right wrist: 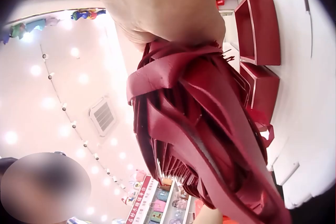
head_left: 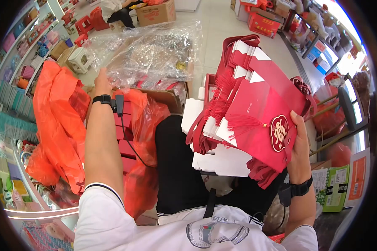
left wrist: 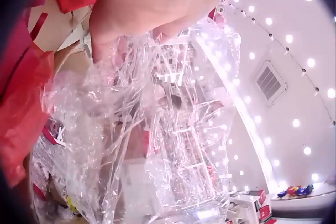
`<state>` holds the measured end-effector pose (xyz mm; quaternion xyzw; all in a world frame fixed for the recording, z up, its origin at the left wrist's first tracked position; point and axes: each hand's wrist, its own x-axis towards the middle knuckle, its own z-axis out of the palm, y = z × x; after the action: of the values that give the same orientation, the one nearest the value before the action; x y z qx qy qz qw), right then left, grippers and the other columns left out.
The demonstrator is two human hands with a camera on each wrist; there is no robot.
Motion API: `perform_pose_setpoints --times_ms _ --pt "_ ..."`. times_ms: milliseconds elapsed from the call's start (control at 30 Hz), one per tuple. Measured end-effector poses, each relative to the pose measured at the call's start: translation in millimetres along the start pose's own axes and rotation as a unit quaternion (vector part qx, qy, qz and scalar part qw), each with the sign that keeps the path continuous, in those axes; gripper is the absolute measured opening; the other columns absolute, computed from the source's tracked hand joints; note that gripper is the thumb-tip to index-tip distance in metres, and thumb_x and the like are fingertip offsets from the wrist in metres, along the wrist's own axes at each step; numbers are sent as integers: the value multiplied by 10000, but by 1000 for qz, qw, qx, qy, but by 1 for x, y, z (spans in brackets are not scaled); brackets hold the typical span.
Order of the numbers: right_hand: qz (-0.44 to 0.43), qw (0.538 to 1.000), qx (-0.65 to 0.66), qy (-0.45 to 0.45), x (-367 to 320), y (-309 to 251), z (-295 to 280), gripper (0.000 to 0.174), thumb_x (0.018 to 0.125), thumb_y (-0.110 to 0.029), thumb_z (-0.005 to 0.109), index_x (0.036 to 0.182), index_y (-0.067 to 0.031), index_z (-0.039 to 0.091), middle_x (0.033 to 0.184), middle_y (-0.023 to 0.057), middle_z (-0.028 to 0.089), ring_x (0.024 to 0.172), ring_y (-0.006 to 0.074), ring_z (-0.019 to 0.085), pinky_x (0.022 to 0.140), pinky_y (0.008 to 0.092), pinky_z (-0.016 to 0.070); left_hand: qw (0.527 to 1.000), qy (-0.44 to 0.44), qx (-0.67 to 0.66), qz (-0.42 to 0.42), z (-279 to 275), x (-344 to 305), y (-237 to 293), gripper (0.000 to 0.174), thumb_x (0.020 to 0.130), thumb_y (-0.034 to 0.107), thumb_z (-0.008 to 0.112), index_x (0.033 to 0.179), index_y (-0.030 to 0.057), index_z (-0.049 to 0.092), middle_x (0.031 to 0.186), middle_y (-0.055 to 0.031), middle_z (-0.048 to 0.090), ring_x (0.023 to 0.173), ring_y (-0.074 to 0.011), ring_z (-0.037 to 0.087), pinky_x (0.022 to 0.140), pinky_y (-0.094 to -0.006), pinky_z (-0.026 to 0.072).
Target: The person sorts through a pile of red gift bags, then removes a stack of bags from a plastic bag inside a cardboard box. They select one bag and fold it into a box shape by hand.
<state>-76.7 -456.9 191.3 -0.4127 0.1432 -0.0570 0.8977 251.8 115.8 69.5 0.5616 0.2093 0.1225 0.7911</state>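
Note:
My right hand [head_left: 299,142] grips the side edge of a thick stack of flat-folded red gift boxes [head_left: 255,106], held tilted above the lap. The top one carries a pink tassel and a round gold-lettered badge; white flaps stick out at the ends. Dark red ribbon handles [right wrist: 194,113] hang bunched below the hand in the right wrist view. Out to the left, my left hand [head_left: 103,81] holds the edge of a crinkled clear plastic bag [head_left: 155,50], which spreads over an open carton [head_left: 165,98]. Its fingertips are mostly hidden in the left wrist view [left wrist: 152,8].
Orange-red plastic bags [head_left: 58,121] lie on the left, with red boxes [head_left: 127,138] between them and the knee. White box pieces [head_left: 218,161] sit beneath the stack. Shelves [head_left: 23,75] line the left side; a metal-framed cart [head_left: 343,104] stands right. Another person [head_left: 117,10] sits farther back.

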Motion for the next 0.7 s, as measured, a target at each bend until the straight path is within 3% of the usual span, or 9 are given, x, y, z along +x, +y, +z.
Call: perform_pose_setpoints --times_ms 100,200,300,333,400,467,533,633,700 --pt "-6 1000 5 26 -4 0 5 275 981 -168 672 1205 -21 607 1106 134 739 957 233 752 847 372 647 989 63 128 25 13 -21 3 876 867 524 736 1446 -42 402 1328 -271 533 1226 -392 554 1039 -545 472" --pt "-5 1000 -2 24 1 0 3 295 995 -194 670 1232 -27 610 1120 136 745 969 237 755 857 401 652 938 199 241 149 -3 37 -15 998 838 525 760 1470 -111 321 1467 -309 458 1367 -441 462 1120 -501 418" --pt "0 1000 1 -7 9 0 12 286 997 -190 668 1225 -26 611 1114 144 745 957 244 758 849 400 655 875 260 377 157 13 0 7 1033 830 580 755 1465 -127 349 1464 -320 474 1351 -429 493 1127 -445 408" --pt "0 1000 10 -10 14 2 18 284 995 -188 670 1218 -21 612 1109 151 746 948 252 760 846 397 655 847 237 410 241 13 2 14 1022 842 589 743 1465 -126 361 1463 -316 481 1347 -419 503 1128 -444 406" --pt "-8 1000 17 -21 25 6 35 287 993 -187 674 1216 -18 612 1108 154 747 951 257 760 847 401 655 768 185 464 402 17 4 30 1002 866 607 718 1466 -123 385 1460 -308 496 1339 -399 524 1131 -440 402" --pt "2 998 18 -63 38 8 44 309 979 -166 681 1232 -10 596 1150 151 723 1007 241 738 901 384 628 881 -77 313 347 49 -43 57 838 983 531 633 1432 -148 432 1437 -247 534 1326 -358 552 1107 -408 436" --pt "17 996 26 -81 52 13 60 325 973 -161 689 1243 -6 592 1154 154 719 1006 245 736 905 383 626 935 -282 149 154 92 -147 87 824 1022 581 541 1487 -87 414 1433 -206 548 1319 -315 560 1105 -408 444" --pt "16 993 28 -116 72 27 89 356 958 -160 708 1250 5 588 1151 155 717 997 242 734 897 377 627 850 -492 161 92 114 -212 92 841 1032 645 449 1540 -23 390 1479 -185 523 1348 -273 537 1126 -409 426" --pt "10 990 15 -139 87 31 104 377 945 -163 723 1249 16 587 1148 154 716 989 236 734 885 370 629 836 -522 142 95 128 -232 85 783 995 601 582 1449 -29 486 1369 -139 613 1214 -178 620 1004 -352 518"
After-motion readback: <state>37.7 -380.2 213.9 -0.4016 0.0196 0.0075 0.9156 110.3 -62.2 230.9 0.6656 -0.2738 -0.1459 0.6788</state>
